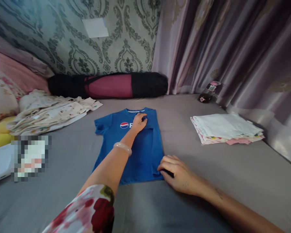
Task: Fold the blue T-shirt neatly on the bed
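Observation:
A blue T-shirt (135, 155) with a round red, white and blue logo lies spread on the grey bed sheet, its right side folded inward over the front. At its upper chest, near the collar, is my left hand (140, 122), fingers curled and pinching the cloth; a pale bangle circles that wrist. My right hand (172, 170) grips the shirt's lower right corner between thumb and fingers. Something black shows in each palm, too little to name. Part of the logo's lettering is hidden behind my left hand and arm.
A folded cloth stack (225, 127) lies right, with a dark bottle (208, 94) behind it by the curtain. Along the patterned wall rests a long black and maroon bag (109, 85). Crumpled pale clothes (50, 111) and a white device (2, 161) are at left.

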Motion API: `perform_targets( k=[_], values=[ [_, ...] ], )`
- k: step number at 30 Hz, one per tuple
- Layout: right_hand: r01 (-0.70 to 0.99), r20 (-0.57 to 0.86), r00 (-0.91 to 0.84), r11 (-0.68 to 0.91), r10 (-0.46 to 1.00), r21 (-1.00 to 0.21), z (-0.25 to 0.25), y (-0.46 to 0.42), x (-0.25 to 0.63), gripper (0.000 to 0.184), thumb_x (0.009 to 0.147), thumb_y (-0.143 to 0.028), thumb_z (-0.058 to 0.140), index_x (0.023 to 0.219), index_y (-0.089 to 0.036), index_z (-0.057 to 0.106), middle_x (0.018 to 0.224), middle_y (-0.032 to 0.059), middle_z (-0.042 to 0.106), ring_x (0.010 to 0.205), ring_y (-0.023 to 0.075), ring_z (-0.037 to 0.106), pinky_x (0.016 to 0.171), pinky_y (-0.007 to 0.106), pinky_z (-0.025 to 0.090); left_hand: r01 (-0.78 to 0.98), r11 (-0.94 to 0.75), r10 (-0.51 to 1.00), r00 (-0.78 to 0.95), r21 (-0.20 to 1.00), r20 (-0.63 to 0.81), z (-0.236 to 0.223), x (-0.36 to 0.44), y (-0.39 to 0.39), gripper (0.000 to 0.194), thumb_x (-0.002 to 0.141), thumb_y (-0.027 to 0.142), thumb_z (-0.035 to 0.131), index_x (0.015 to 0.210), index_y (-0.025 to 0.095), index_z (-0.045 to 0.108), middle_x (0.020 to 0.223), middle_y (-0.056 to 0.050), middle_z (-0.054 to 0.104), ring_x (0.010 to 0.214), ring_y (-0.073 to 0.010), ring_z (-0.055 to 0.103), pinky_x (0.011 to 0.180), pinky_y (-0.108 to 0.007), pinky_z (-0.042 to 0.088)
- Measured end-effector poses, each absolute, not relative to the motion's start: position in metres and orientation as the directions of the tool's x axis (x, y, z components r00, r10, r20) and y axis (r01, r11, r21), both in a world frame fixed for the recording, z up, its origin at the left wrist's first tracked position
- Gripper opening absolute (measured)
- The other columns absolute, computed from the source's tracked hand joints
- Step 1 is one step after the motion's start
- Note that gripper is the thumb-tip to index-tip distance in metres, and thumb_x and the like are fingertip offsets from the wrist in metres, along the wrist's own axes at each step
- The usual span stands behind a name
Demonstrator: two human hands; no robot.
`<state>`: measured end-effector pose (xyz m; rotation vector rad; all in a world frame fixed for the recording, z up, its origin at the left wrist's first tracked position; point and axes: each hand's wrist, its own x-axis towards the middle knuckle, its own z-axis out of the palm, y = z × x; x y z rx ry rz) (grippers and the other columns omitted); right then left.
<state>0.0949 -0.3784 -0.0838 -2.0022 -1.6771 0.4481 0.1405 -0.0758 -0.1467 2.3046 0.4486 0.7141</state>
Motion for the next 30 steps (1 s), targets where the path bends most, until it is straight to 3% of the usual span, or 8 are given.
perform_targets(
  k=[5, 9, 10, 12, 15, 18, 23, 30],
  values=[
    [0.805, -0.013, 0.144, -0.125, 0.99, -0.58, -0.066, -0.381, 0.099, 0.022, 0.097, -0.022, 0.044, 0.095, -0.023, 0.065, 0.095, 0.0028, 0.064, 0.091, 0.0161, 0.057, 0.085, 0.032, 0.041, 0.084, -0.719, 0.457, 0.805, 0.69, 0.378, -0.15, 0.143, -0.073, 0.034, 0.078, 0.009, 0.058, 0.11, 0.017, 0.066, 0.109, -0.008, 0.061, 0.085, -0.0177, 0.059, 0.085, -0.033, 0.051],
    [0.791, -0.054, 0.135, -0.14, 0.989, -0.595, -0.056, -0.365, 0.107, 0.034, 0.099, -0.032, 0.041, 0.08, -0.021, 0.066, 0.083, 0.0016, 0.065, 0.082, 0.0141, 0.06, 0.082, 0.029, 0.043, 0.076, -0.708, 0.462, 0.801, 0.702, 0.379, -0.149, 0.143, -0.075, 0.032, 0.082, 0.016, 0.059, 0.113, 0.015, 0.064, 0.11, -0.01, 0.061, 0.081, -0.0173, 0.059, 0.086, -0.035, 0.051],
    [0.79, -0.028, 0.185, -0.165, 0.982, -0.591, -0.058, -0.356, 0.111, 0.038, 0.1, -0.034, 0.037, 0.082, -0.021, 0.067, 0.086, 0.0029, 0.067, 0.084, 0.0147, 0.061, 0.083, 0.029, 0.044, 0.076, -0.706, 0.465, 0.8, 0.704, 0.379, -0.148, 0.142, -0.076, 0.033, 0.082, 0.019, 0.061, 0.114, 0.014, 0.064, 0.111, -0.011, 0.06, 0.079, -0.0173, 0.059, 0.085, -0.036, 0.052],
    [0.794, 0.072, 0.349, -0.254, 0.934, -0.552, -0.069, -0.336, 0.118, 0.042, 0.101, -0.037, 0.028, 0.107, -0.019, 0.067, 0.112, 0.0085, 0.066, 0.106, 0.018, 0.059, 0.093, 0.033, 0.043, 0.069, -0.71, 0.459, 0.8, 0.701, 0.386, -0.147, 0.141, -0.077, 0.037, 0.081, 0.023, 0.064, 0.116, 0.013, 0.062, 0.114, -0.012, 0.059, 0.084, -0.0191, 0.06, 0.088, -0.037, 0.051],
    [0.819, 0.097, 0.479, -0.405, 0.872, -0.406, -0.093, -0.306, 0.129, 0.06, 0.1, -0.046, 0.02, 0.147, -0.011, 0.035, 0.153, 0.0163, 0.034, 0.142, 0.0259, 0.028, 0.113, 0.046, 0.025, 0.039, -0.726, 0.431, 0.804, 0.687, 0.41, -0.148, 0.142, -0.077, 0.042, 0.077, 0.018, 0.066, 0.118, 0.015, 0.06, 0.119, -0.012, 0.057, 0.105, -0.0244, 0.057, 0.098, -0.041, 0.046],
    [0.846, 0.049, 0.478, -0.444, 0.877, -0.295, -0.113, -0.285, 0.138, 0.073, 0.098, -0.052, 0.015, 0.151, -0.002, 0.022, 0.158, 0.0192, 0.018, 0.146, 0.0278, 0.013, 0.118, 0.048, 0.012, 0.011, -0.723, 0.422, 0.798, 0.691, 0.429, -0.152, 0.143, -0.076, 0.047, 0.076, 0.014, 0.066, 0.122, 0.017, 0.058, 0.126, -0.013, 0.054, 0.12, -0.027, 0.051, 0.106, -0.044, 0.039],
    [0.826, 0.001, 0.519, -0.502, 0.855, -0.256, -0.118, -0.267, 0.155, 0.076, 0.098, -0.052, 0.01, 0.15, 0.001, 0.021, 0.158, 0.0192, 0.017, 0.146, 0.028, 0.012, 0.119, 0.045, 0.008, -0.003, -0.735, 0.407, 0.798, 0.678, 0.444, -0.158, 0.144, -0.077, 0.054, 0.076, 0.011, 0.064, 0.128, 0.017, 0.053, 0.134, -0.014, 0.049, 0.132, -0.0303, 0.04, 0.111, -0.049, 0.033],
    [0.765, -0.062, 0.59, -0.581, 0.805, -0.279, -0.114, -0.229, 0.206, 0.067, 0.098, -0.041, 0.007, 0.151, -0.003, 0.021, 0.159, 0.0126, 0.015, 0.147, 0.0243, 0.012, 0.118, 0.046, 0.007, 0.035, -0.744, 0.427, 0.794, 0.668, 0.433, -0.159, 0.144, -0.078, 0.055, 0.072, 0.01, 0.06, 0.127, 0.014, 0.051, 0.131, -0.016, 0.05, 0.127, -0.0321, 0.045, 0.108, -0.051, 0.035]
  ],
)
